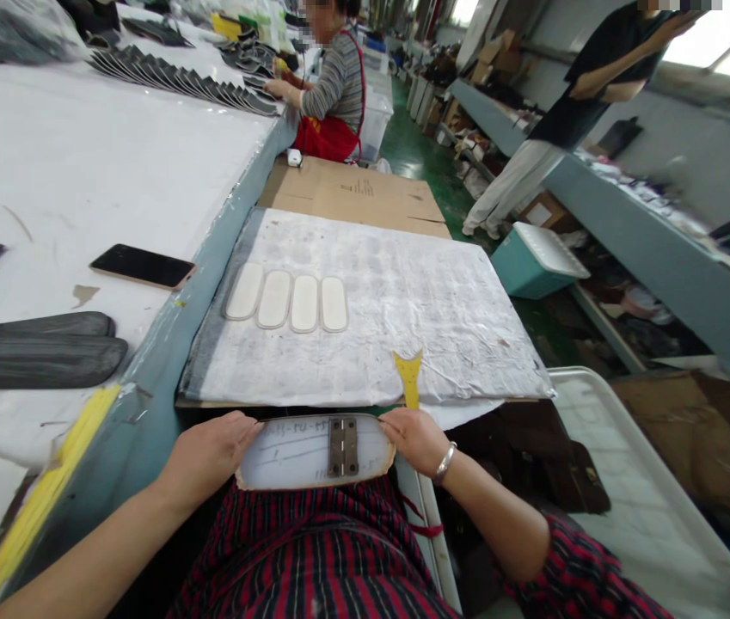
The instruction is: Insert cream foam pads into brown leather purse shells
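Between my hands, just above my lap, is a pale oblong template (287, 451) with rounded ends, handwriting and a metal hinge (342, 447) on its face. My left hand (216, 447) pinches its upper left corner, and my right hand (417, 438) pinches the upper right corner. A thin dark edge runs along the template's top side; what lies under it is hidden. Right above my right hand, a yellow forked tool (409, 378) lies at the near edge of the white-covered board (365, 370). Several white oblong pieces with rounded ends (305, 303) lie in a row on that board.
On the white table (164, 163) to the left are a phone (144, 266) and dark strips (35, 357). Cardboard (358, 193) lies beyond the board. A co-worker (332, 86) sits ahead; another person (571, 112) stands right. A pale tray (635, 481) is at my right.
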The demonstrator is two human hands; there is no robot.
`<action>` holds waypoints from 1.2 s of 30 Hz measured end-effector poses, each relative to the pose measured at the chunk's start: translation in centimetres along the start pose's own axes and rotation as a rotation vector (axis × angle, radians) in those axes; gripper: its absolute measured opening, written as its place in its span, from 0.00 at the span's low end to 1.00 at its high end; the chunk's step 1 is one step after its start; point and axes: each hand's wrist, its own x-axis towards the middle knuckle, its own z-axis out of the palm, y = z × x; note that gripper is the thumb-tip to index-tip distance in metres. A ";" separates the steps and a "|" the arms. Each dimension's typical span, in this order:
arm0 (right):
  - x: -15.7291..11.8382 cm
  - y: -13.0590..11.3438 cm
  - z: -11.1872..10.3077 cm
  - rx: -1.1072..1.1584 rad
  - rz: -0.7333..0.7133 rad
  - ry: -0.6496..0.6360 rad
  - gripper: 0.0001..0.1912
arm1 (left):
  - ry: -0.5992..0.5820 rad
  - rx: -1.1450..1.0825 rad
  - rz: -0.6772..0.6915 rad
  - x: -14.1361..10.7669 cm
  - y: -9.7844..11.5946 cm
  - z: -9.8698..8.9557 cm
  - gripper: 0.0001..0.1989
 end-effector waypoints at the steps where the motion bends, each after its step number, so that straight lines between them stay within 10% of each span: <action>1: -0.2 0.0 0.3 0.046 0.007 0.022 0.15 | 0.002 0.016 -0.008 -0.1 -0.1 0.2 0.22; 6: -0.6 0.5 0.0 0.565 0.248 -0.139 0.18 | -0.100 -0.138 -0.075 0.0 -1.1 -0.6 0.23; 12: -1.2 1.7 -0.6 0.753 0.496 -0.067 0.19 | 0.350 -0.064 0.100 -4.1 0.9 -0.3 0.22; 15: -2.1 1.2 0.1 0.698 0.529 -0.166 0.20 | 0.358 -0.066 0.248 -6.8 2.9 1.4 0.13; 19: -3.3 -0.4 1.9 0.828 0.636 -0.401 0.26 | 0.235 -0.127 -0.095 -7.7 3.5 2.9 0.18; 23: -3.6 -1.6 3.7 1.031 0.719 -0.368 0.20 | 0.032 -0.388 -0.414 -6.5 2.3 3.3 0.25; 28: -3.6 -1.9 4.1 1.112 0.726 -0.331 0.15 | -0.092 -0.857 -0.541 -5.4 1.8 3.9 0.22; 36: -3.6 -2.4 3.9 0.977 0.743 -0.344 0.16 | -0.129 -0.853 -0.591 -5.3 2.5 2.7 0.14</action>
